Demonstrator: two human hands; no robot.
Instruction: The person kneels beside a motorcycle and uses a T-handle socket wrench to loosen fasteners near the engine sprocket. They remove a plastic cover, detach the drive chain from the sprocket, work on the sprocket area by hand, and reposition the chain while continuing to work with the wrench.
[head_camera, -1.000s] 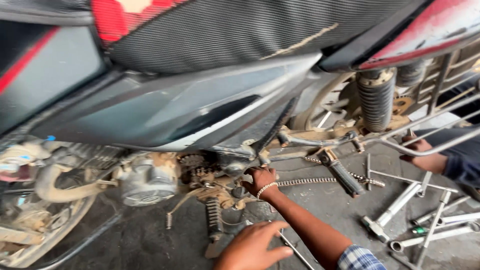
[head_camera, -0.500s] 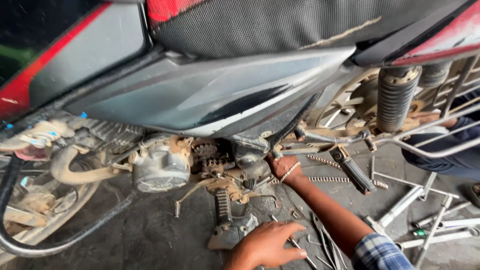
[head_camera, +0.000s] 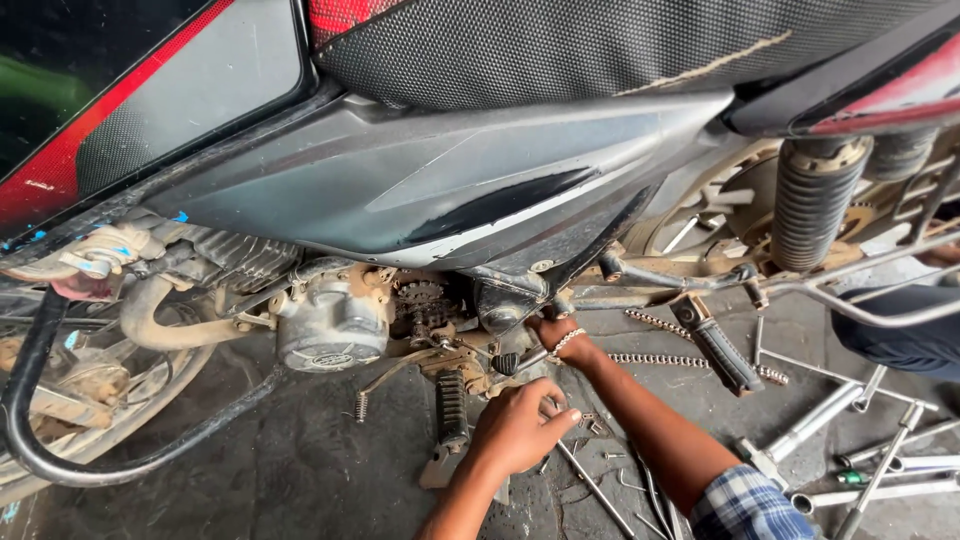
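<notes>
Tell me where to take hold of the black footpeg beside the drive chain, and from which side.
Grip the footpeg around its ribbed black rubber sleeve, near the middle. Come from above and the near side: it slants down toward the floor, its upper end is fixed to the bracket, and the drive chain lies close behind it.

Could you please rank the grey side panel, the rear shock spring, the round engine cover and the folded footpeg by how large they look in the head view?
1. grey side panel, by far the largest.
2. rear shock spring.
3. round engine cover.
4. folded footpeg.
Spring and engine cover look close, so their order is unsure.
</notes>
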